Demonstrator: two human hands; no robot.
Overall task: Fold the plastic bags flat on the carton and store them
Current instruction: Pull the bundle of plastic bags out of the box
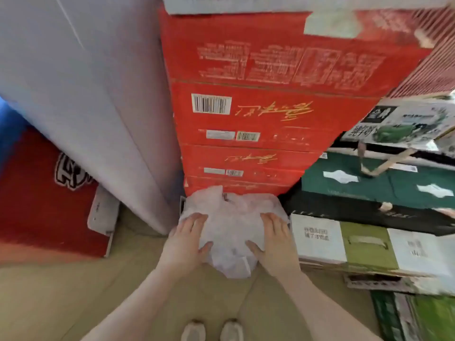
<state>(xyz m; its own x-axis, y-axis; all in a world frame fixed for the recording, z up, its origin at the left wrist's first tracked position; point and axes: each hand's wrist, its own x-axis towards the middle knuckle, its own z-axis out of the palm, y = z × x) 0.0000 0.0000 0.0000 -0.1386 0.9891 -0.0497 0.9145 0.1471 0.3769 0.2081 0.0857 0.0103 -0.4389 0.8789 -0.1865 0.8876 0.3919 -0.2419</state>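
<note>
A crumpled pile of clear white plastic bags (pixel 231 225) lies at the foot of a tall stack of red cartons (pixel 248 114). My left hand (pixel 184 239) lies flat on the left side of the pile, fingers straight and pointing away from me. My right hand (pixel 275 239) presses the right side the same way, thumb spread inward. The bags bulge between my hands and hang down toward me past my thumbs. What the pile rests on is hidden under it.
A large pale grey panel (pixel 81 94) leans at the left, with a red carton (pixel 46 205) beside it. Green, white and black cartons (pixel 369 242) are stacked at the right. Tan floor (pixel 73 291) and my two shoes (pixel 211 331) lie below.
</note>
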